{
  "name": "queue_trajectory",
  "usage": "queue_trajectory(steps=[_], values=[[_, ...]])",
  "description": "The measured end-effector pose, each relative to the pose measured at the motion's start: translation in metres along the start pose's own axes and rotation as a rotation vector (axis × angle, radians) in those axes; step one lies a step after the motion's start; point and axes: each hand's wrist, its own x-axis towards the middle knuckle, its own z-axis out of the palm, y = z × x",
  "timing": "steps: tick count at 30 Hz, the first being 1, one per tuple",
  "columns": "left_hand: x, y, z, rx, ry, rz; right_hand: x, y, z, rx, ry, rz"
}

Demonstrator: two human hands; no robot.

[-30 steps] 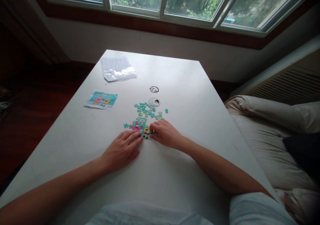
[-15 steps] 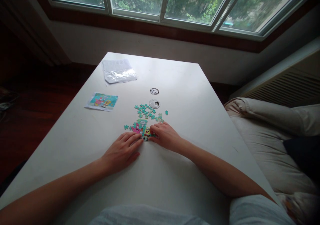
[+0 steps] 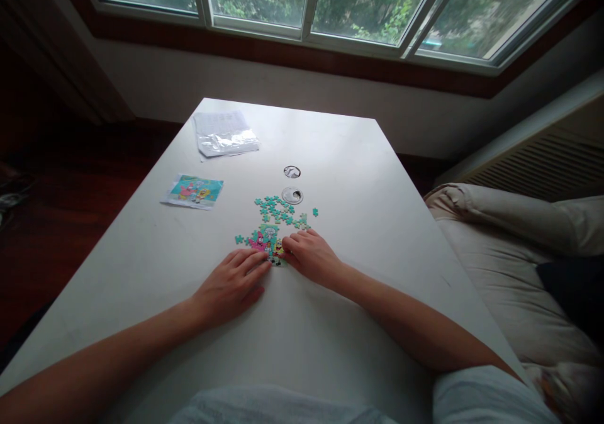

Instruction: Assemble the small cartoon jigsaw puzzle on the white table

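A partly joined cartoon jigsaw puzzle (image 3: 268,240), with pink, yellow and teal figures, lies on the white table between my hands. My left hand (image 3: 234,280) rests flat at its lower left, palm down, with the fingers stretched out and the tips on the puzzle's edge. At the right edge my right hand (image 3: 309,254) is closed, thumb and forefinger pinched on a puzzle piece that the fingers mostly hide. Loose teal puzzle pieces (image 3: 276,210) are scattered just beyond the joined part. A few more pieces (image 3: 240,239) lie to its left.
A printed picture sheet (image 3: 195,191) with the same cartoon lies to the left on the table (image 3: 349,178). Farther back are papers in a clear plastic sleeve (image 3: 226,134). Two round inserts (image 3: 292,195) are set in the tabletop. A beige sofa (image 3: 491,273) stands on the right.
The thumb of my right hand has drawn up and inward against the puzzle's right edge, closing the gap to the forefinger. My left hand has stayed in place.
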Motion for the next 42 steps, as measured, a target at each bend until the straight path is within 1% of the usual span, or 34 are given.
queue_trajectory(steps=[4,9,12,18,26,31,36,42], values=[[0.000,0.000,0.000,0.002,-0.010,0.005,0.002,0.009,-0.003,0.044,0.030,0.010],[-0.001,-0.001,-0.001,-0.003,-0.012,0.005,0.004,0.032,-0.003,0.015,0.155,0.144],[-0.001,-0.002,-0.001,-0.004,-0.014,0.008,0.003,0.040,-0.001,-0.014,0.176,0.203],[-0.001,-0.002,-0.001,-0.012,-0.017,0.005,0.002,0.039,0.003,-0.040,0.172,0.193],[-0.003,0.003,-0.002,-0.045,-0.023,0.025,0.004,0.043,0.008,-0.034,0.242,0.180],[-0.004,0.003,-0.005,-0.112,-0.033,0.061,0.008,0.057,0.012,0.037,0.339,0.216],[-0.003,-0.001,-0.003,-0.098,0.010,0.020,0.012,0.074,0.017,0.115,0.427,0.270],[-0.001,-0.001,-0.002,-0.081,-0.019,0.025,0.018,0.084,0.023,0.195,0.480,0.291]])
